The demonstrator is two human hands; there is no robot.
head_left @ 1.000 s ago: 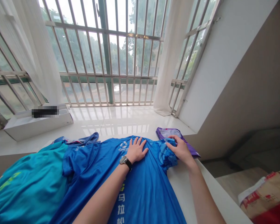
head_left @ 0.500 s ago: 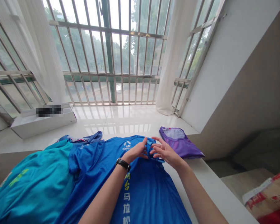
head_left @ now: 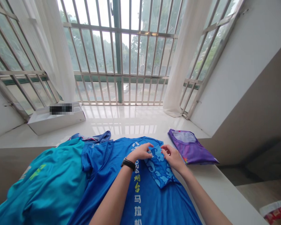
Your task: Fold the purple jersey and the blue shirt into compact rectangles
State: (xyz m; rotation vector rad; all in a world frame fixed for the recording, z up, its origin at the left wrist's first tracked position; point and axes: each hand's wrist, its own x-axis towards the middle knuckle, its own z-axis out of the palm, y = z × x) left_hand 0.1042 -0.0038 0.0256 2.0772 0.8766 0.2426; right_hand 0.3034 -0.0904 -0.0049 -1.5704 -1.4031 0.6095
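**Sleeve (head_left: 159, 170) lying inward over a blue shirt (head_left: 152, 203)**

Head view. The left hand (head_left: 140, 152) is at the sleeve's upper left edge, thumb and forefinger apart; the right hand (head_left: 174, 159) bends its fingers at the upper right edge. Whether either pinches cloth cannot be told. The blue shirt spreads beneath the fingers. Just right of the right fingers lies a purple garment (head_left: 195, 148); well left of the left fingers, a teal garment (head_left: 53, 184).
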